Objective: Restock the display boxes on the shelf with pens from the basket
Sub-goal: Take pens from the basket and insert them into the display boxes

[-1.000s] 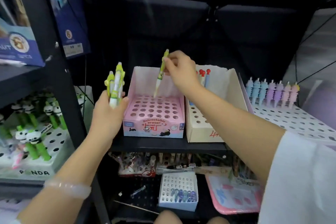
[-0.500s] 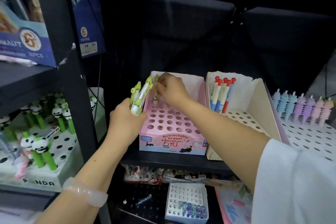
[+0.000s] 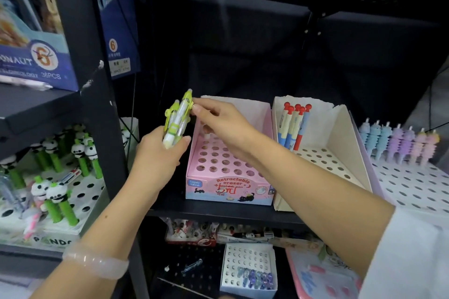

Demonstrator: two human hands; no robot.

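- A small white perforated box (image 3: 247, 267) with a few bluish pens sits nearest, on the lower shelf beneath both forearms.
- The left hand (image 3: 155, 158), a pale bracelet (image 3: 96, 262) on its wrist, grips a bundle of green-and-white pens (image 3: 177, 119) just left of the pink display box (image 3: 229, 188); the pens stand nearly upright, long axis tilted slightly right, caps up.
- The right hand (image 3: 218, 124) reaches across the pink box's rear left corner, its thumb and fingertips pinching the top of the bundle.
- The pink box's hole grid shows bare holes; beside it, a cream display box (image 3: 340, 128) holds red-capped pens (image 3: 294, 126) leaning at its back left.
- Farther right, pastel pens (image 3: 398, 141) line a white perforated tray.
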